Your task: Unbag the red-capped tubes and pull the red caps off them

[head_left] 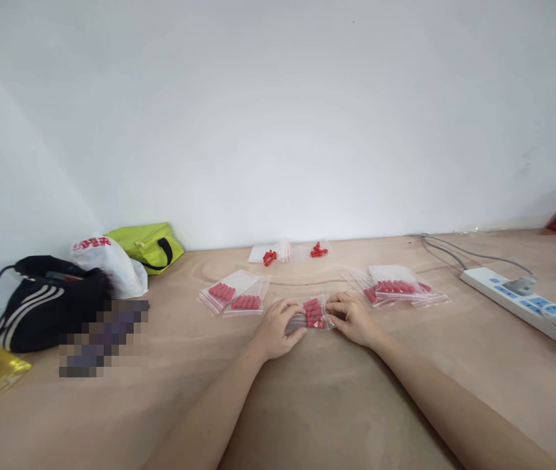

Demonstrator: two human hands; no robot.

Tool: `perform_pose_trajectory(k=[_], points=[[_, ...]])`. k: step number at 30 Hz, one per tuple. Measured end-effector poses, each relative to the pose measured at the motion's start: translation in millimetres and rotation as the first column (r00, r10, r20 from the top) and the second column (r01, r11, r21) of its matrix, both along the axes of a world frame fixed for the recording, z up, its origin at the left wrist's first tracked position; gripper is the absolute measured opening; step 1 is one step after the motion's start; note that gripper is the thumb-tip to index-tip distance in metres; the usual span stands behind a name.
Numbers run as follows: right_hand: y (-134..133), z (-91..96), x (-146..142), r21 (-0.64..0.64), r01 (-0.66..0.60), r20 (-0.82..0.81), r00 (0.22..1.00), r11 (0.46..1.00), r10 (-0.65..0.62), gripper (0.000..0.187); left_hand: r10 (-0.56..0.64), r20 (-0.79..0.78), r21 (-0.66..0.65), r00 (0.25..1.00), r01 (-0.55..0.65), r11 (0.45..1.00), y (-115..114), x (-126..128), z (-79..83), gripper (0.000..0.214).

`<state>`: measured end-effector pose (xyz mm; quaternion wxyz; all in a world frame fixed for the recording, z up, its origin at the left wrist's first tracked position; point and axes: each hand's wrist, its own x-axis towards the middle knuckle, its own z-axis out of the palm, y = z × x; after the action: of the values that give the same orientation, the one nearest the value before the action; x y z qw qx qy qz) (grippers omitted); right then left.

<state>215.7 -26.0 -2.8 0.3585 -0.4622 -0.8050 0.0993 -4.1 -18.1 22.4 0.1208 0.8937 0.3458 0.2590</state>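
Observation:
A small clear zip bag (313, 312) with several red, peg-like pieces in a row lies flat on the table between my hands. My left hand (276, 329) is at its left end, thumb and fingers bent around that edge. At the other end, the thumb and fingers of my right hand (354, 317) are closed on the bag's right edge. Filled zip bags (245, 301) lie just left of my left hand. More filled bags (398, 286) are stacked beyond my right hand. The fingertips partly cover the bag's ends.
By the wall are loose red pieces (319, 249), another small red group (270, 257) and flat clear bags (300, 253). A white power strip (517, 301) with cables stands right. At left are a black bag (52, 307), a white plastic bag (111, 264) and a lime-green bag (147, 243).

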Motion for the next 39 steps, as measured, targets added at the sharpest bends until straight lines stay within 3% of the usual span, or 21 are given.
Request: perform_pose_trajectory(k=[5, 10, 15, 25, 32, 39], points=[[-0.9, 8.6, -1.2, -0.165, -0.093, -0.061, 0.995, 0.982, 0.084, 0.026, 0.026, 0.063, -0.057, 0.998, -0.022, 0.998, 4.3, 0.1, -6.2, 0.026], [-2.4, 8.7, -6.8, -0.220, -0.108, -0.167, 0.983, 0.969, 0.072, 0.042, 0.066, 0.049, -0.016, 0.997, -0.065, 0.998, 4.3, 2.1, -7.9, 0.024], [-1.5, 7.0, -13.7, -0.280, -0.038, -0.149, 0.989, 0.959, -0.004, 0.021, 0.076, 0.021, -0.001, 0.997, -0.076, 0.997, 3.2, 1.9, -5.5, 0.022], [-0.4, 5.5, -19.3, -0.239, -0.015, -0.134, 0.991, 0.971, -0.018, 0.017, 0.035, 0.055, -0.019, 0.998, -0.034, 0.999, 5.0, 1.4, -3.9, 0.020], [0.6, 1.2, -18.4, -0.270, -0.117, -0.192, 0.979, 0.956, 0.066, 0.008, 0.038, 0.081, -0.054, 0.996, -0.034, 0.998, 6.8, 1.6, -5.4, 0.019], [1.3, 6.2, -9.4, -0.205, -0.035, -0.146, 0.989, 0.978, 0.005, 0.007, 0.071, 0.083, -0.099, 0.994, -0.063, 0.993, 5.6, -1.1, -5.7, 0.019]])
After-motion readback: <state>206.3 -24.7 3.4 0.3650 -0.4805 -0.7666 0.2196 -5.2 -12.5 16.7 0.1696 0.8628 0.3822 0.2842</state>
